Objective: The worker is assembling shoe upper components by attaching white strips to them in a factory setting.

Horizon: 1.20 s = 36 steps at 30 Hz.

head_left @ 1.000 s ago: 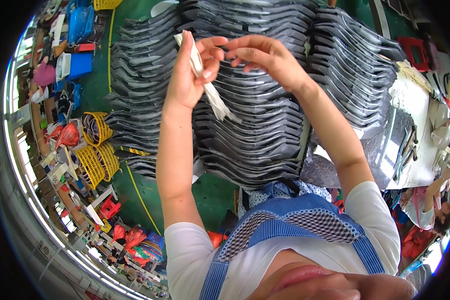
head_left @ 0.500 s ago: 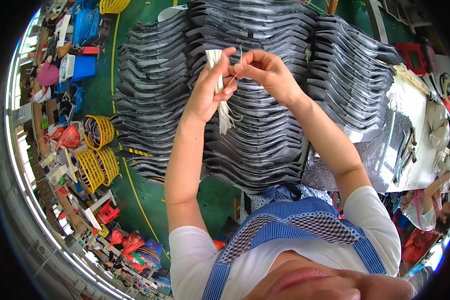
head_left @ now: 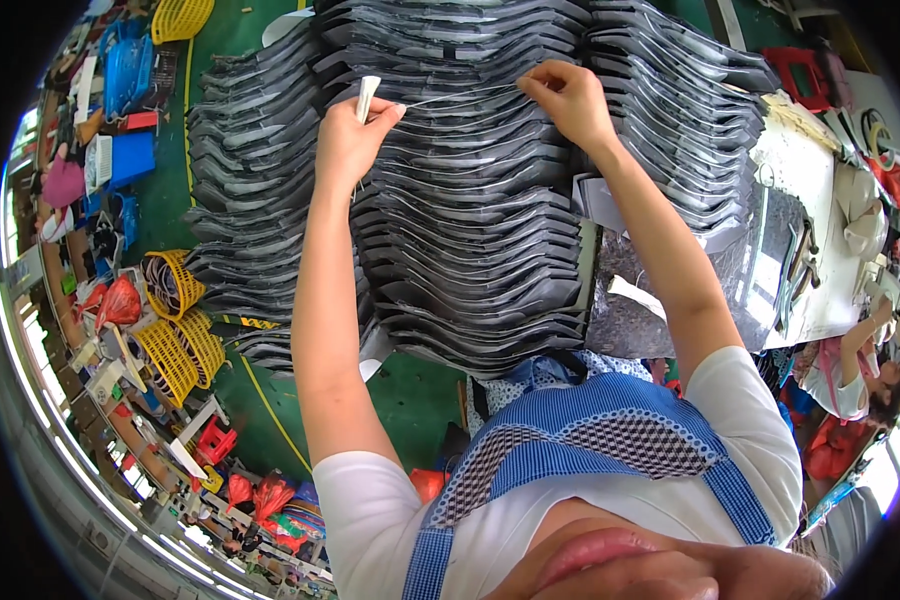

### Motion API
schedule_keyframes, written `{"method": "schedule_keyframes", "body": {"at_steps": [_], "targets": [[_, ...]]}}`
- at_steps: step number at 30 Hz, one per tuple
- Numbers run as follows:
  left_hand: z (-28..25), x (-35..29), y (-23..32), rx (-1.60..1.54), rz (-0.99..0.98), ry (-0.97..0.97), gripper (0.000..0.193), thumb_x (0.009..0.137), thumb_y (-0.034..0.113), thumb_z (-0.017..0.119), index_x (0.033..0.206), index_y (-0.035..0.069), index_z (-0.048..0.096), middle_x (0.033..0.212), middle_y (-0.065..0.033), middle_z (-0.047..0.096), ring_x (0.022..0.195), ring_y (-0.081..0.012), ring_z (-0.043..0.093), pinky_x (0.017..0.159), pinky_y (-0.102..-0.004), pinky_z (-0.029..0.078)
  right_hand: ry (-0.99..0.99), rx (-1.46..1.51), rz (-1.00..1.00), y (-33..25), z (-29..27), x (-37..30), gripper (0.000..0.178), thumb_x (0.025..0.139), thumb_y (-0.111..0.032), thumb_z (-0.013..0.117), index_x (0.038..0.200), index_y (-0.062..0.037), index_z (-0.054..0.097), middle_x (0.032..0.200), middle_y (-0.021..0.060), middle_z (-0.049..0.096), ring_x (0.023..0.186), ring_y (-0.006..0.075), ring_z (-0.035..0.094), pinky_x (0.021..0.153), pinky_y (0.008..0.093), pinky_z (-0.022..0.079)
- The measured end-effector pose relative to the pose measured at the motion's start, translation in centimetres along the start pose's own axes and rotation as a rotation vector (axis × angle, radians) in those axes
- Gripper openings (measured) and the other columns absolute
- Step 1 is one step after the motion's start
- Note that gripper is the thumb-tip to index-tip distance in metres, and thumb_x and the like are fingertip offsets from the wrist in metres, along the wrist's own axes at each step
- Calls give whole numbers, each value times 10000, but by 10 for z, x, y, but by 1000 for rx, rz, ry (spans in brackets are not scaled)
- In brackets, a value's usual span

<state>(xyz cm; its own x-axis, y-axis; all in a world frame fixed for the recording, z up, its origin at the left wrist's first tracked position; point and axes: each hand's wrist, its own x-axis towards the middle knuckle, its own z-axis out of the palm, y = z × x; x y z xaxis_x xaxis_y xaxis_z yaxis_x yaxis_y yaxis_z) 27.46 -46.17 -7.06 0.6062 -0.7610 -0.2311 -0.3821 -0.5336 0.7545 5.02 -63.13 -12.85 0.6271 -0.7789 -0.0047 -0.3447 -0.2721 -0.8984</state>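
Grey stacks (head_left: 470,230) of flat pieces cover the floor. Above the stacks, the left hand (head_left: 350,140) pinches a white strip (head_left: 367,97); the right hand (head_left: 568,100) pinches a thin thread (head_left: 460,97) stretched between both grips.

Bright, even daylight; strongest glare along the lower-left rim and at the far right edge. Shadows soft and faint. Heavy fisheye bending toward the black circular border; centre sharp, rim detail smeared and small.
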Motion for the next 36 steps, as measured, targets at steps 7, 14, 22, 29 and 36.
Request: {"method": "schedule_keyframes", "body": {"at_steps": [7, 14, 22, 29, 36], "targets": [[22, 16, -4, 261, 69, 191, 240, 767, 283, 740, 792, 47, 703, 680, -95, 666, 620, -270, 651, 601, -354, 496, 19, -231, 68, 7, 8, 14, 220, 780, -305, 685, 824, -90, 674, 746, 65, 665, 685, 236, 648, 624, 346, 505], [19, 32, -10, 535, 181, 289, 230, 785, 290, 712, 790, 64, 667, 740, -110, 663, 670, -329, 648, 601, -424, 508, 89, -336, -31, 4, 14, 15, 182, 770, -270, 664, 811, -94, 636, 708, 64, 657, 679, 268, 650, 610, 380, 510], [1, -25, 47, 76, 518, 346, 130, 803, 181, 722, 821, 81, 639, 646, -28, 576, 535, -160, 552, 500, -281, 424, -5, 93, 117, -19, -5, -14, 277, 881, -321, 595, 881, -51, 655, 710, 52, 646, 647, 147, 615, 579, 290, 489], [37, -127, 75, 152, 1045, -170, 430, 644, 414, 817, 849, 119, 580, 883, -35, 559, 865, -237, 548, 806, -389, 442, -810, 1052, 441, -104, 28, -62, 323, 963, -311, 532, 989, -3, 628, 884, 41, 639, 774, 81, 577, 703, 220, 482], [15, -157, 41, -420, 471, 89, 424, 809, 276, 722, 1106, 22, 556, 1146, -85, 530, 1033, -199, 528, 939, -366, 409, -714, 615, 81, -110, 13, -79, 289, 963, -283, 552, 946, -12, 651, 713, -36, 562, 638, 13, 441, 541, 191, 348]]}}
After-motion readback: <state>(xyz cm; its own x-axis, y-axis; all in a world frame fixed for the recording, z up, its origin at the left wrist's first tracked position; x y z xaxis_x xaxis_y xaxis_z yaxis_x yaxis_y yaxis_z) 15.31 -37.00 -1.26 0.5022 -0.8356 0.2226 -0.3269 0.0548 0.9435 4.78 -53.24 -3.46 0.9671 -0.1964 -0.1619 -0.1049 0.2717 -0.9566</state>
